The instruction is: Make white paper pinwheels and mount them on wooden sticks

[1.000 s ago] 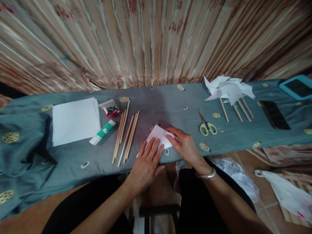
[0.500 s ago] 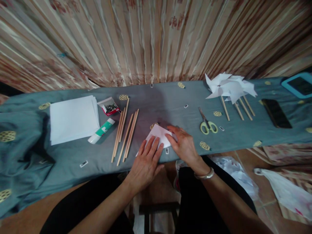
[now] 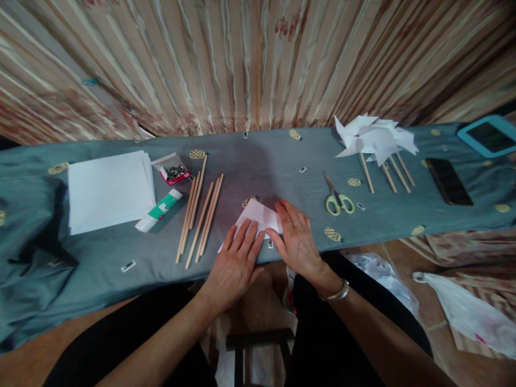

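Note:
A folded piece of white paper (image 3: pixel 260 211) lies on the cloth-covered table in front of me. My left hand (image 3: pixel 236 255) is open, its fingers spread flat over the paper's near left part. At the right edge of the paper rests my right hand (image 3: pixel 297 236), with the thumb touching the near side and the fingers by the right corner. That thumb stands apart from the fingers, so this hand is open too. Part of the paper is hidden under my left fingers. Several wooden sticks (image 3: pixel 206 217) lie to the left of it.
Farther left are a glue stick (image 3: pixel 159 210), a red box of metal pins (image 3: pixel 174 171) and a stack of white paper (image 3: pixel 108 193). On the right lie green-handled scissors (image 3: pixel 337 200), white paper pinwheels (image 3: pixel 374 138) on sticks, a dark phone (image 3: pixel 449 181) and a blue-framed device (image 3: pixel 489 135).
My right thumb has slid slightly toward me and left along the paper, while the left hand stays pressed on it. The whole view has shifted a little.

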Demonstrator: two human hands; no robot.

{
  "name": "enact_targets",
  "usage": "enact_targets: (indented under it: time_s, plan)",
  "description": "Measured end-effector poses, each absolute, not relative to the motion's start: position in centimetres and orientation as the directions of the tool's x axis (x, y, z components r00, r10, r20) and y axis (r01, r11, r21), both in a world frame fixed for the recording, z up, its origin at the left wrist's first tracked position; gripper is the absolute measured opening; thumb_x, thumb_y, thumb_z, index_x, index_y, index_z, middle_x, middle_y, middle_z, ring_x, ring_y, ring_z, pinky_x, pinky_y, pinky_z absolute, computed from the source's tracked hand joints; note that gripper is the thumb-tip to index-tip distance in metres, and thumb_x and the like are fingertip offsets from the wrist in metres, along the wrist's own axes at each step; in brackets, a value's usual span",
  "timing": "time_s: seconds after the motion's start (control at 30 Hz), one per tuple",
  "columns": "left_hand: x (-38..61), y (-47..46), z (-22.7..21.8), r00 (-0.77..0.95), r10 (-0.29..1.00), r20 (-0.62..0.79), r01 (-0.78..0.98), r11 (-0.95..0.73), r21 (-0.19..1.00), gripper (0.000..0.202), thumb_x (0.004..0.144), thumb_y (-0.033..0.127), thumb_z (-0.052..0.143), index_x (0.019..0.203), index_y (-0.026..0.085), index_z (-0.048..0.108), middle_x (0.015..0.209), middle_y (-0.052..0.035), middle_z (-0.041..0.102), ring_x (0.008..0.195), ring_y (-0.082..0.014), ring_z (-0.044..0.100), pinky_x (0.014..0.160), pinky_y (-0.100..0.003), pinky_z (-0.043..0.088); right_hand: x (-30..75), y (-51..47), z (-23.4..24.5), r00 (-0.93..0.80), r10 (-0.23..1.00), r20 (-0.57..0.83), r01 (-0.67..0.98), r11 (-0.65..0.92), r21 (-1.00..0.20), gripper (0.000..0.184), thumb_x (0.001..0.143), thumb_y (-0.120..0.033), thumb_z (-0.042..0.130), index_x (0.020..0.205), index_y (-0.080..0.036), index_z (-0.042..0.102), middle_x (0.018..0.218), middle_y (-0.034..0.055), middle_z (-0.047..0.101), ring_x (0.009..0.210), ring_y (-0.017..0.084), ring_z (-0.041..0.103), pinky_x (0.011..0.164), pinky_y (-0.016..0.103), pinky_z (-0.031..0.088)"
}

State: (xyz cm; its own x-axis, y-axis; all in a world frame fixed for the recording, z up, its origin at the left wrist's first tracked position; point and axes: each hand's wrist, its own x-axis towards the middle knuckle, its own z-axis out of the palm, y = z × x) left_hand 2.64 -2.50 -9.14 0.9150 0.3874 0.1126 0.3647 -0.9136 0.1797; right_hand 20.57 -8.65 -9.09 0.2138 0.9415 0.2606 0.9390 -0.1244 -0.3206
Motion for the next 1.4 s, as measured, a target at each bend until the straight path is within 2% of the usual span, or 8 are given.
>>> enact_targets:
  time_s: [0.2, 0.4, 0.6, 0.7, 0.87, 1.03, 1.23, 1.4]
  plan:
    - [2.6, -2.5, -9.0, 0.915, 0.394, 0.088, 0.377, -0.912, 0.159, 0.069, 0.086, 0.038, 0.062, 0.145, 0.011, 0.036, 0.153, -0.0203, 0.035, 0.144, -0.0374, 0.027, 0.116, -0.054, 0.025, 23.7, -10.3, -9.7, 0.288, 0.921, 0.262, 0.925, -0.198, -0.323, 0.052, 0.098, -0.037, 0.041, 0.143, -0.013, 0.039, 0.146, 0.0223, 0.045, 0.135, 0.033, 0.041, 0.105, 0.055, 0.039]
    - [2.7, -2.5, -9.0, 0.915, 0.39, 0.099, 0.376, -0.916, 0.141, 0.072, 0.083, 0.045, 0.065, 0.145, 0.019, 0.038, 0.153, -0.0208, 0.036, 0.144, -0.0382, 0.027, 0.115, -0.055, 0.027, 26.0, -11.3, -9.7, 0.322, 0.891, 0.322, 0.923, -0.22, -0.316, 0.044, 0.098, -0.027, 0.037, 0.138, -0.013, 0.047, 0.142, 0.0205, 0.049, 0.132, 0.03, 0.045, 0.106, 0.053, 0.041]
    - [2.8, -2.6, -9.0, 0.911, 0.4, 0.103, 0.385, -0.913, 0.138, 0.073, 0.08, 0.044, 0.069, 0.143, 0.019, 0.041, 0.152, -0.0208, 0.037, 0.143, -0.0387, 0.028, 0.115, -0.056, 0.028, 23.3, -10.9, -9.1, 0.119, 0.925, 0.36, 0.95, -0.001, -0.313, 0.041, 0.097, -0.022, 0.041, 0.137, -0.018, 0.049, 0.142, 0.0156, 0.051, 0.131, 0.028, 0.046, 0.107, 0.05, 0.041]
    - [2.9, -2.7, -9.0, 0.912, 0.395, 0.108, 0.38, -0.915, 0.136, 0.071, 0.081, 0.042, 0.069, 0.143, 0.019, 0.042, 0.152, -0.0212, 0.037, 0.143, -0.0391, 0.028, 0.114, -0.056, 0.028, 22.1, -10.5, -9.3, 0.073, 0.952, 0.297, 0.924, 0.048, -0.38, 0.038, 0.097, -0.022, 0.041, 0.132, -0.015, 0.053, 0.138, 0.0169, 0.054, 0.128, 0.028, 0.05, 0.105, 0.049, 0.044]
    - [1.7, -2.8, -9.1, 0.902, 0.416, 0.112, 0.403, -0.907, 0.125, 0.071, 0.082, 0.039, 0.069, 0.144, 0.018, 0.041, 0.153, -0.0202, 0.035, 0.144, -0.0381, 0.027, 0.115, -0.055, 0.029, 22.6, -10.3, -9.5, 0.16, 0.953, 0.257, 0.836, 0.008, -0.549, 0.038, 0.094, -0.027, 0.049, 0.129, -0.015, 0.055, 0.136, 0.0158, 0.055, 0.126, 0.027, 0.051, 0.107, 0.049, 0.044]
    - [-0.3, -2.9, -9.1, 0.89, 0.446, 0.097, 0.438, -0.894, 0.09, 0.069, 0.081, 0.033, 0.069, 0.143, 0.018, 0.042, 0.153, -0.0198, 0.036, 0.143, -0.0375, 0.03, 0.114, -0.054, 0.031, 22.9, -10.0, -9.3, 0.199, 0.957, 0.212, 0.802, -0.035, -0.596, 0.038, 0.093, -0.033, 0.052, 0.126, -0.015, 0.058, 0.135, 0.0148, 0.057, 0.126, 0.028, 0.052, 0.107, 0.049, 0.043]
    - [0.9, -3.2, -9.2, 0.87, 0.48, 0.109, 0.47, -0.876, 0.108, 0.069, 0.081, 0.034, 0.069, 0.143, 0.019, 0.042, 0.154, -0.0208, 0.034, 0.144, -0.0378, 0.025, 0.114, -0.055, 0.029, 21.5, -9.0, -9.3, 0.266, 0.946, 0.186, 0.888, -0.165, -0.43, 0.058, 0.091, -0.043, 0.053, 0.137, -0.008, 0.049, 0.147, 0.0226, 0.043, 0.134, 0.036, 0.042, 0.106, 0.055, 0.037]
    - [1.6, -3.1, -9.0, 0.873, 0.479, 0.085, 0.468, -0.875, 0.126, 0.069, 0.082, 0.034, 0.069, 0.144, 0.02, 0.041, 0.154, -0.0175, 0.035, 0.144, -0.0361, 0.027, 0.115, -0.055, 0.028, 21.5, -8.6, -9.7, 0.258, 0.95, 0.174, 0.921, -0.188, -0.341, 0.056, 0.094, -0.04, 0.049, 0.139, -0.007, 0.046, 0.15, 0.0252, 0.038, 0.138, 0.036, 0.037, 0.107, 0.053, 0.035]
